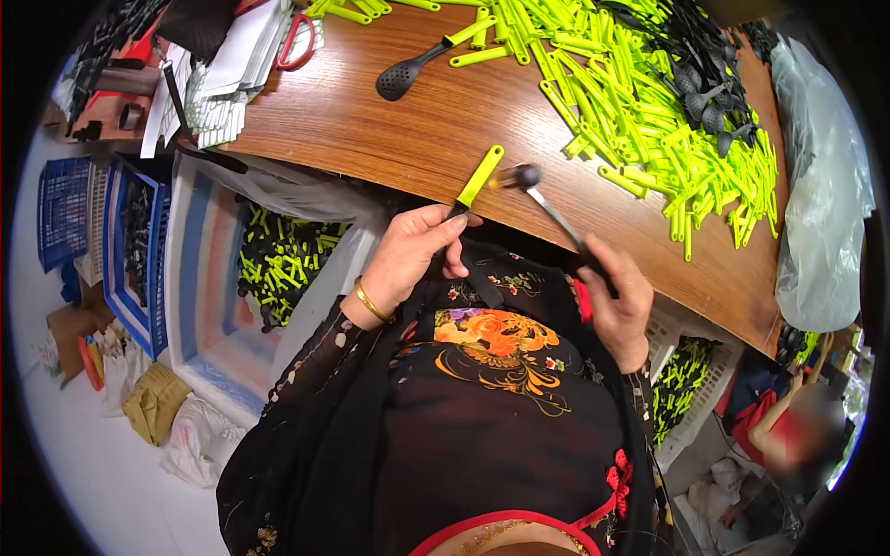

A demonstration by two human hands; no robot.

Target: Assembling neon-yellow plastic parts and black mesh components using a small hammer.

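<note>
My left hand [399,255] is closed around the black shank of a kitchen utensil, whose lime-green handle [482,176] points up just off the table's near edge. Its black head is partly hidden by my fingers and against the dark clothing, so its kind is unclear. In my right hand [619,296] is a small hammer [554,218] with a metal shaft and a dark grip. The hammer's rounded dark head, smeared by motion, is beside the green handle; contact cannot be made out. Farther back on the table lies a black slotted spoon [400,80] with a green handle.
Loose green handles [630,120] pile up across the wooden table [362,130], with black utensil heads [709,93] behind. Red-handled scissors [297,44] lie at left. Below stand a lined bin [190,287] of green-and-black pieces and a white basket [663,338]. Another person [779,431] is at lower right.
</note>
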